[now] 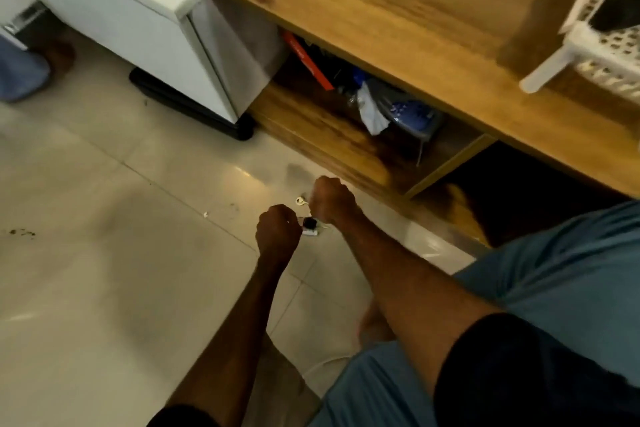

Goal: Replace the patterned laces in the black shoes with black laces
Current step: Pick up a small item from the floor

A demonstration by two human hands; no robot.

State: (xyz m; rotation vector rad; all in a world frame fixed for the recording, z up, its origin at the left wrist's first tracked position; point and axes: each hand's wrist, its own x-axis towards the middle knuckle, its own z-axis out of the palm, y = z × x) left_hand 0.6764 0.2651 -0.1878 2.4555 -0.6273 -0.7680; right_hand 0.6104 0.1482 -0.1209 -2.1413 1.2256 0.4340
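Both hands are curled into fists, backs up, over the tiled floor point(104, 201). The left hand point(278, 230) sits nearer the body, and the right hand point(332, 199) is just beyond it and to its right. They are close together but not touching. Whether either fist grips anything I cannot tell, because the fingers are tucked under.

Between the two fists, just off the left hand's knuckles, is a small black-and-white object point(310, 225). It is too small and blurred to name, and it may be lying on the floor or hanging from a fist. The black shoes are nowhere in view, and no laces can be made out.

Beyond the right hand runs a wooden worktop point(398, 10) with an open lower shelf point(329, 135) of clutter beneath it. A white cabinet point(138, 28) stands beyond the left hand.

The main risk is probably losing track of the work. With the shoes out of sight and the picture smeared, the hands could be acting without a clear view. If a lace is stretched between the fists, a sharp pull could slip it free. A careless sweep might also knock the small object toward the shelf beyond the right hand.
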